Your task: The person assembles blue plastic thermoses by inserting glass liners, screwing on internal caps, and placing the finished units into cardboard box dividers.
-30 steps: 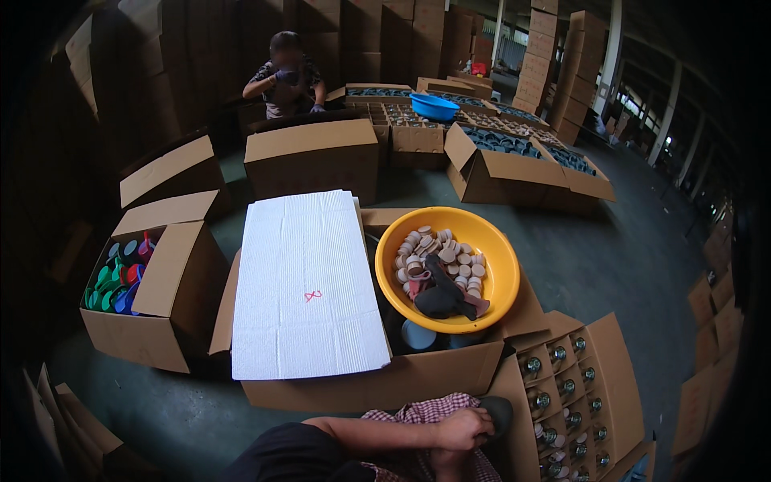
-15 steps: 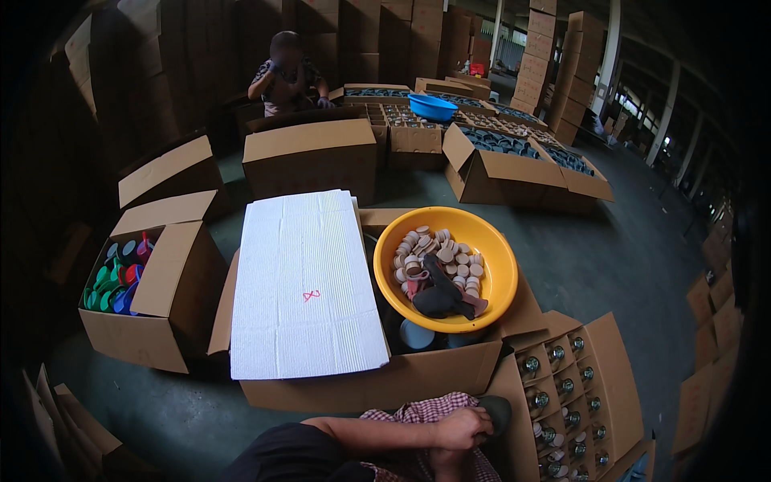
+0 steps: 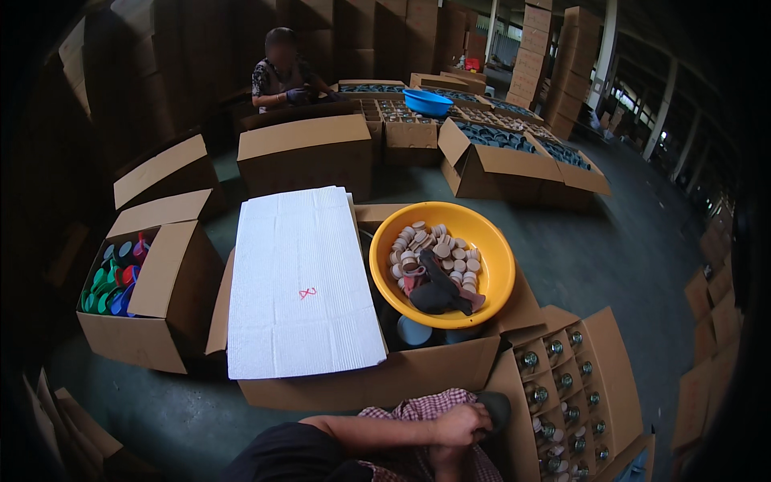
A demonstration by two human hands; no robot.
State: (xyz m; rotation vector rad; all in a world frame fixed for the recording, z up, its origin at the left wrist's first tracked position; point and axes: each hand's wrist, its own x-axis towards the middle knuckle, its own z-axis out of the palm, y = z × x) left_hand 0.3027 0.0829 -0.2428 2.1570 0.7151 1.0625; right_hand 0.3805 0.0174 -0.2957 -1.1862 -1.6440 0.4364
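My left hand (image 3: 462, 423) lies across my lap with its fingers curled, over checked red-and-white cloth (image 3: 430, 403). What its fingers close on, if anything, is hidden. Beneath it is my right hand (image 3: 448, 459), mostly covered, its fingers out of sight. In front of me a yellow basin (image 3: 502, 273) rests on an open carton (image 3: 361, 394). It contains round pale lids (image 3: 444, 247) and dark gloves with pinkish parts (image 3: 438, 291). White corrugated sheets (image 3: 301, 281) lie beside the basin, over the same carton.
At right, a divided carton (image 3: 618, 353) has glass bottles (image 3: 536, 394) in it. A carton of coloured plastic pieces (image 3: 108, 289) stands left. Farther off, a gloved person (image 3: 285, 76) sits behind cartons, near a blue basin (image 3: 428, 103). Tall carton stacks (image 3: 532, 52) rise behind.
The other person's raised hand has come down from the head to in front of the body. My hands keep their place; the view has shifted slightly.
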